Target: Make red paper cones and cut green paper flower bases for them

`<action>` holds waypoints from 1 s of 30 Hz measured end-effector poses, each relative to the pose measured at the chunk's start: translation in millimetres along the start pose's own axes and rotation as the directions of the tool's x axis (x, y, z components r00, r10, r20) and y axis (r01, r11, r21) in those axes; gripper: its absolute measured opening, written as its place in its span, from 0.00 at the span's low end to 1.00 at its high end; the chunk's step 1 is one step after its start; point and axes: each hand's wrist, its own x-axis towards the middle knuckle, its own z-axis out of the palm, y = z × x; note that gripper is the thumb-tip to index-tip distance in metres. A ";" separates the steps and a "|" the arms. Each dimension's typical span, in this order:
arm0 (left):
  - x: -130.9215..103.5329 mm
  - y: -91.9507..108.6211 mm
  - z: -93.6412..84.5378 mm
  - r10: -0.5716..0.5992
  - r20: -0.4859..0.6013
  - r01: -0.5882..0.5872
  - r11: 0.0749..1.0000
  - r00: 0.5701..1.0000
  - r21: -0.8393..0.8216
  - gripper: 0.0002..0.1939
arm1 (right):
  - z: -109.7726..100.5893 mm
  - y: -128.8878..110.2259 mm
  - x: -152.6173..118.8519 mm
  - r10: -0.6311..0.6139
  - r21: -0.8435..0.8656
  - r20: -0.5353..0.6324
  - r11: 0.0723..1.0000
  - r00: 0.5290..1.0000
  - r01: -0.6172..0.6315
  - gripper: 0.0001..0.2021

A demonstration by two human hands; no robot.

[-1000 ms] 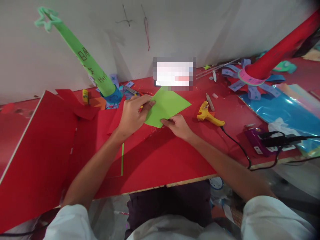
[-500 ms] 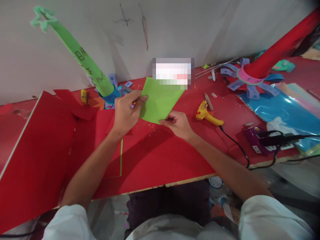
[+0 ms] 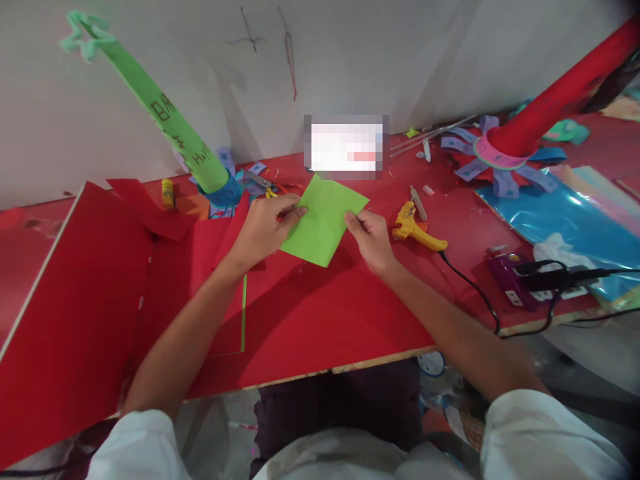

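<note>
1. The left hand [image 3: 263, 230] is closed in a pinch on the left edge of the green paper sheet [image 3: 323, 220]; the right hand [image 3: 373, 237] is pinched on its right corner.
2. The sheet is held tilted as a diamond, just above the red table [image 3: 320, 320], between both hands.
3. No crease, cut or glue can be made out on the sheet; any shaping appears to remain undone.
4. Open red surface is left toward the near table edge.
5. Room is narrowed by the glue gun [image 3: 415, 230] just right, the green cone [image 3: 165, 117] and scissors [image 3: 265, 183] behind, and red card [image 3: 75, 293] at left.
</note>
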 end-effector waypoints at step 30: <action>-2.7 -6.5 6.6 -0.060 -0.024 0.059 0.996 0.998 -0.063 0.17 | 5.9 1.1 -4.0 0.071 0.083 -0.006 0.994 0.997 -0.070 0.38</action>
